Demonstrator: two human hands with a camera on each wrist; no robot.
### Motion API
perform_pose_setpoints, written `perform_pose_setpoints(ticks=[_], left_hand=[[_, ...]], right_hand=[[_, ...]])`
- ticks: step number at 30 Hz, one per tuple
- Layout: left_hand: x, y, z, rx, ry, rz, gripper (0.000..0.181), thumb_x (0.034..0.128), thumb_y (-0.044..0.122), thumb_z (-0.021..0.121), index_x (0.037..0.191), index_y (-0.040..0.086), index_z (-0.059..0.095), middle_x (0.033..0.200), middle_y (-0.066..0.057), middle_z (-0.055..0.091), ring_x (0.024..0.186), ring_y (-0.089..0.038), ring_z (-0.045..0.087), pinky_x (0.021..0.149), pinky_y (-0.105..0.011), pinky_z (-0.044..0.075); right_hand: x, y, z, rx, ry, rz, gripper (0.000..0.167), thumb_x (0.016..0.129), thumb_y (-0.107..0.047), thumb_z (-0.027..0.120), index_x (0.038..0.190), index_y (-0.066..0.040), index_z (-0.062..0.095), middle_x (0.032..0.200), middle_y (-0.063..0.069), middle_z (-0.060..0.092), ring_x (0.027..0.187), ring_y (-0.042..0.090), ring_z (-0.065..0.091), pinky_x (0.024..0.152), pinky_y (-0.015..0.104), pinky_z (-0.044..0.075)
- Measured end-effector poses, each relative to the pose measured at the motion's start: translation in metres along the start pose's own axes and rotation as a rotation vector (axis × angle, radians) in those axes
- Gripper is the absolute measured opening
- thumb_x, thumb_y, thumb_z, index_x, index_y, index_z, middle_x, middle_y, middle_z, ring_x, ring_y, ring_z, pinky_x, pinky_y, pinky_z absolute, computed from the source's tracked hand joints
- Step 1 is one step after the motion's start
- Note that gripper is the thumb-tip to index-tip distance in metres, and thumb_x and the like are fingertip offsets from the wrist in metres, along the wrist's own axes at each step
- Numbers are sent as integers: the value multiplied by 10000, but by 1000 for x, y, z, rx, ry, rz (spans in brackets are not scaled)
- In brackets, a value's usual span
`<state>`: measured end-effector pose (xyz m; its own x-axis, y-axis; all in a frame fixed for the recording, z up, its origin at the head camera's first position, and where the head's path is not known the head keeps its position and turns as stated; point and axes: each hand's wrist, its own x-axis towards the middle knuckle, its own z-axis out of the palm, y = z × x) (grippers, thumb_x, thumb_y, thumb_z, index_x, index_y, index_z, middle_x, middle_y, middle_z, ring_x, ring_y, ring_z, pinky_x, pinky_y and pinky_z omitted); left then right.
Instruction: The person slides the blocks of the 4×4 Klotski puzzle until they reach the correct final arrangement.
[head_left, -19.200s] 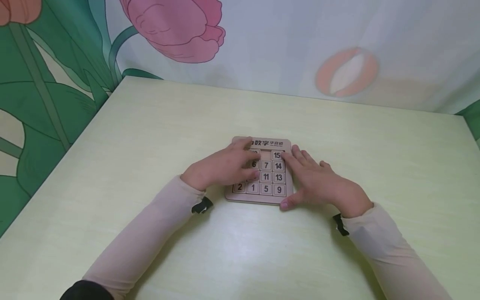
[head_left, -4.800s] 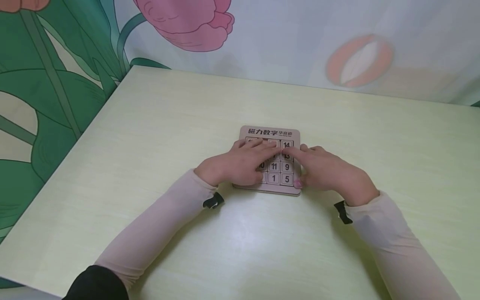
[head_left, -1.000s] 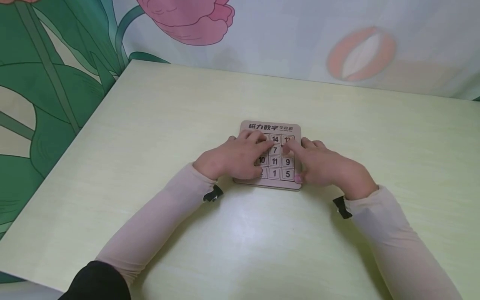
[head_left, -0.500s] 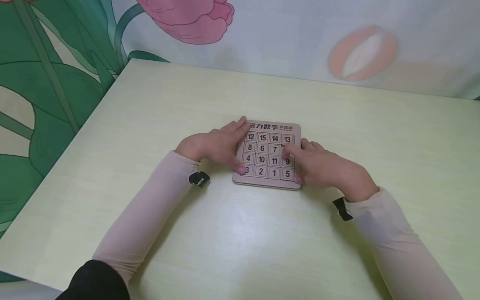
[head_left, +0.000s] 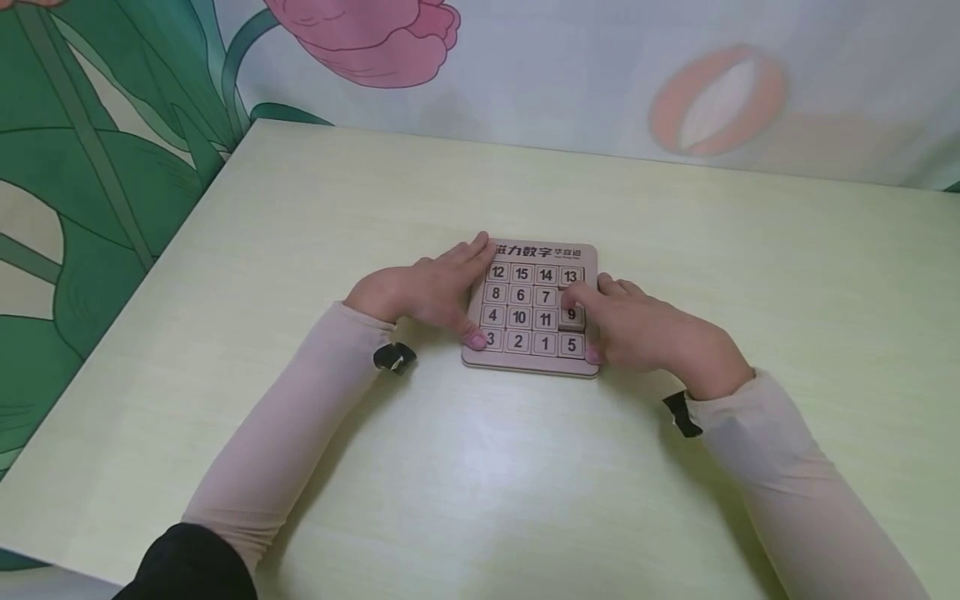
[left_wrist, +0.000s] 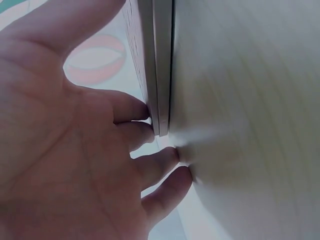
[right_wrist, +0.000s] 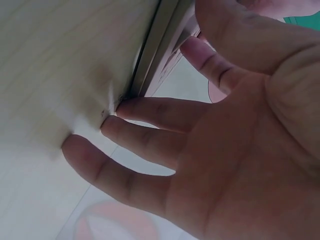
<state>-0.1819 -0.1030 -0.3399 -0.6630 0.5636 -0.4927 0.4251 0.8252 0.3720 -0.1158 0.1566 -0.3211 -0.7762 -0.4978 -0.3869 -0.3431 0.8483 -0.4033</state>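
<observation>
A wooden number board (head_left: pixel 525 364) lies flat on the table, its numbered tiles in rows. At its left side is my left hand (head_left: pixel 435 292), fingers along the upper edge, thumb beside the 3 tile (head_left: pixel 491 339). My right hand (head_left: pixel 645 329) has its bent index finger over the right column, touching the 9 tile (head_left: pixel 572 316) and covering the space above it. A dark gap shows between the 9 and the 5 tile (head_left: pixel 572 345). In the left wrist view, two fingers touch the board's side (left_wrist: pixel 159 65); in the right wrist view, several fingertips rest on the table near its corner.
The pale table (head_left: pixel 337 217) extends around the board on all sides. Behind its far edge hangs a backdrop (head_left: pixel 555 75) printed with a pink flower and an orange ring shape. Large green leaves (head_left: pixel 112 192) are printed along the left.
My left hand has moved from over the tiles to the board's left edge, uncovering the left columns. Under my right index finger, the 9 tile has shifted a little toward the board's top.
</observation>
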Motion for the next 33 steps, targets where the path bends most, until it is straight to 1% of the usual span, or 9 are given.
perform_pose_setpoints(ticks=[7, 14, 18, 21, 24, 27, 33], left_hand=[[-1, 1, 0, 6, 4, 9, 1340, 733, 558, 840, 1620, 103, -56, 1667, -80, -150, 1523, -291, -78, 1180, -581, 91], [-1, 2, -1, 10, -1, 2, 1332, 739, 557, 835, 1621, 107, -56, 1668, -81, -148, 1524, -291, -82, 1179, -584, 87], [-2, 2, -1, 8, -1, -3, 1326, 742, 552, 835, 1622, 111, -53, 1669, -75, -149, 1523, -287, -87, 1180, -584, 84], [-2, 1, 0, 11, -3, -2, 1324, 744, 548, 835, 1621, 108, -54, 1668, -76, -153, 1523, -286, -91, 1182, -579, 81], [-1, 1, 0, 13, -6, -3, 1322, 747, 551, 831, 1621, 108, -58, 1666, -73, -158, 1522, -282, -95, 1184, -573, 76], [-1, 1, 0, 9, -7, -6, 1318, 751, 549, 830, 1622, 114, -59, 1667, -66, -160, 1522, -276, -101, 1184, -572, 74], [-1, 1, 0, 2, -8, -7, 1314, 754, 545, 829, 1622, 116, -58, 1669, -61, -160, 1523, -269, -103, 1188, -564, 73]], right_hand=[[-1, -1, 0, 4, 4, 0, 583, 907, -5, 708, 1401, -160, 442, 1210, 185, 496, 1093, 373, 475, 958, 549, 417], [0, -1, 0, -12, -5, 15, 647, 916, -16, 705, 1470, -146, 396, 1333, 248, 466, 1195, 418, 456, 1027, 598, 382], [1, -2, -1, -19, -8, 24, 675, 914, -14, 704, 1494, -140, 383, 1362, 258, 453, 1224, 430, 445, 1039, 608, 373], [2, -2, -1, -22, -18, 35, 718, 916, -21, 707, 1530, -135, 353, 1442, 303, 400, 1312, 478, 393, 1079, 627, 325], [3, -2, -1, -26, -32, 51, 769, 921, -39, 708, 1571, -131, 306, 1526, 344, 297, 1399, 520, 283, 1112, 645, 252], [3, -2, 0, -29, -42, 59, 788, 926, -52, 706, 1588, -130, 286, 1546, 352, 258, 1418, 526, 241, 1120, 648, 228], [3, 0, -2, -28, -55, 58, 789, 935, -103, 715, 1596, -131, 284, 1559, 367, 216, 1427, 535, 210, 1128, 646, 204]])
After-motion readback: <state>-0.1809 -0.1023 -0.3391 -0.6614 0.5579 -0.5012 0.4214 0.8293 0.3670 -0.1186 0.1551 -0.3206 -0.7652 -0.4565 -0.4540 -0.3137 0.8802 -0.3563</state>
